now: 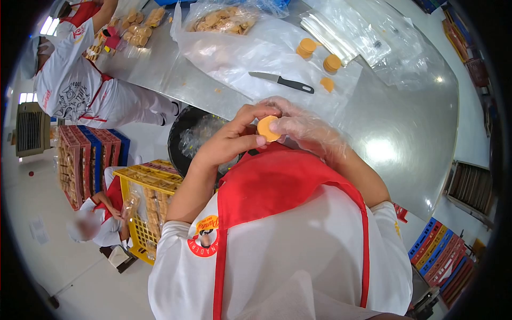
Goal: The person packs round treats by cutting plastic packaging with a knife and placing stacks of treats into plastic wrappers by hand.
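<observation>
Close in front of my red apron, both hands meet around a round, flat, orange-yellow cookie (265,129). My left hand (226,141), bare, grips the cookie's left edge between thumb and fingers. On the other side, my right hand (306,128) wears a clear plastic glove and presses its thumb on the cookie's face; its other fingers are partly hidden behind. Beyond the hands, a knife (282,81) with a black handle lies on a plastic sheet (229,58). Two short stacks of similar cookies, one stack (306,48) and another stack (332,64), stand near a broken cookie piece (327,84).
A clear bag of cookies (224,21) and flat plastic bags (330,37) lie on the metal table (394,133). A black bin (184,133) stands left of my arm, near a yellow crate (140,224). One co-worker (74,88) stands at the table; another person (104,213) is by the crates.
</observation>
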The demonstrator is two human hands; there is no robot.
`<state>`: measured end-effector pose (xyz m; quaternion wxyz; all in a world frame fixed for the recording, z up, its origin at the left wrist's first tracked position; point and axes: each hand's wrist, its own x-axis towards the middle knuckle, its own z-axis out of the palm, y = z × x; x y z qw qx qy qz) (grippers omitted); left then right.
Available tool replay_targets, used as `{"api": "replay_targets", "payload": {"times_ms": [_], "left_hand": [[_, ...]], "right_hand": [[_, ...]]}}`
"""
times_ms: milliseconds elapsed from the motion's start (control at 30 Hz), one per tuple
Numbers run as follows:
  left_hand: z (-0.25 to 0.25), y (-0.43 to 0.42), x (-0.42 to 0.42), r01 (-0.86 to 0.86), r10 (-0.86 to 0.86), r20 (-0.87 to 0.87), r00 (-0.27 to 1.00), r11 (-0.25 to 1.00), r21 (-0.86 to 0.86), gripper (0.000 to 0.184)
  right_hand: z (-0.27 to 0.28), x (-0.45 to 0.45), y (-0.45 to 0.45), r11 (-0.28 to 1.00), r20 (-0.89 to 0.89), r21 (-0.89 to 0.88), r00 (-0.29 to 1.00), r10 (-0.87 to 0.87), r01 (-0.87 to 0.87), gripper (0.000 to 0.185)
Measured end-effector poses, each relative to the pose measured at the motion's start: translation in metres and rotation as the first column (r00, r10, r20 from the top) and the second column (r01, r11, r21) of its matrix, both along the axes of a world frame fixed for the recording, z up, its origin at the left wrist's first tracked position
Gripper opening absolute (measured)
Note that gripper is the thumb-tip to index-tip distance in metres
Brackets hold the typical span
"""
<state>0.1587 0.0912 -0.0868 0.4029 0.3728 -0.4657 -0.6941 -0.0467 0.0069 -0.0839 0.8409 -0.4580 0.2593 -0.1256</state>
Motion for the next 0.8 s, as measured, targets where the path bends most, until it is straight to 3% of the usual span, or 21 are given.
{"api": "replay_targets", "payload": {"times_ms": [200,300,400,500,600,733,800], "left_hand": [[0.0,-0.001,-0.004,0.015,-0.009,0.062,0.998,0.995,-0.096,0.051],[-0.003,0.002,-0.009,-0.067,0.075,0.065,0.995,0.992,-0.106,0.055],[-0.002,0.006,-0.012,-0.121,0.121,0.001,0.993,0.992,0.033,0.056],[0.001,0.009,-0.02,-0.208,0.208,-0.061,0.976,0.978,0.009,0.052],[0.005,0.013,-0.024,-0.244,0.248,0.087,0.965,0.969,-0.046,0.053],[0.005,0.016,-0.031,-0.284,0.291,0.09,0.952,0.955,-0.087,0.053],[0.006,0.016,-0.031,-0.304,0.314,0.073,0.947,0.945,-0.124,0.052]], "right_hand": [[0.0,-0.005,-0.002,1.0,-0.026,0.002,1.0,0.018,-0.018,0.065],[0.008,-0.007,0.0,1.0,-0.028,-0.014,1.0,-0.001,0.0,0.062],[0.003,-0.007,0.002,0.999,-0.006,-0.01,0.999,-0.043,0.043,0.061],[0.0,-0.008,0.003,0.995,0.024,0.007,0.995,-0.101,0.1,0.062],[0.003,-0.007,0.007,0.991,0.01,-0.006,0.991,-0.135,0.135,0.063],[0.011,-0.01,0.012,0.992,0.024,0.004,0.991,-0.128,0.128,0.067],[0.011,-0.017,0.011,0.997,0.135,-0.03,0.989,-0.06,0.064,0.072]]}}
